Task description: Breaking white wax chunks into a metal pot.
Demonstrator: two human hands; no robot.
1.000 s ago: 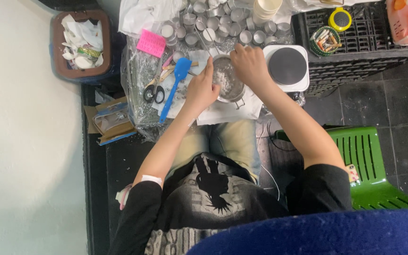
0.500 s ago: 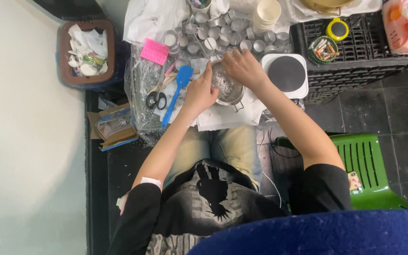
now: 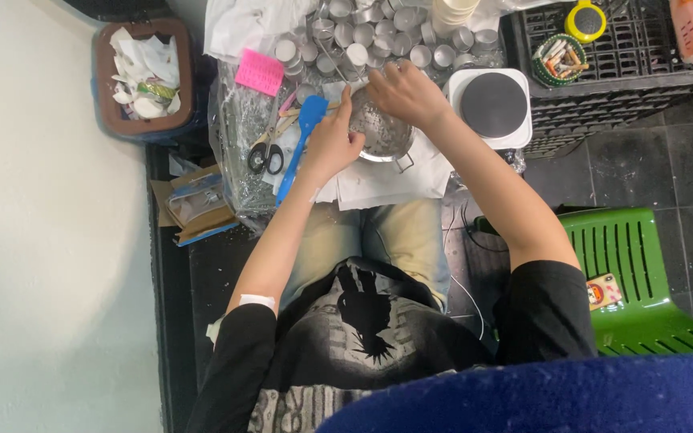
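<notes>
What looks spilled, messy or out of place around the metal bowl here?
White flecks are scattered over the plastic sheet left of the metal bowl, around the scissors and blue spatula. Both hands are at the bowl; nothing looks tipped.

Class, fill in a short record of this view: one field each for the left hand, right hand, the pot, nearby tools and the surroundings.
Left hand: grips the pot's left rim
Right hand: over the pot's far rim
Metal pot: on white paper, whitish residue inside
Tools: blue spatula, scissors
Surroundings: hotplate, small tins, bin, green chair
</notes>
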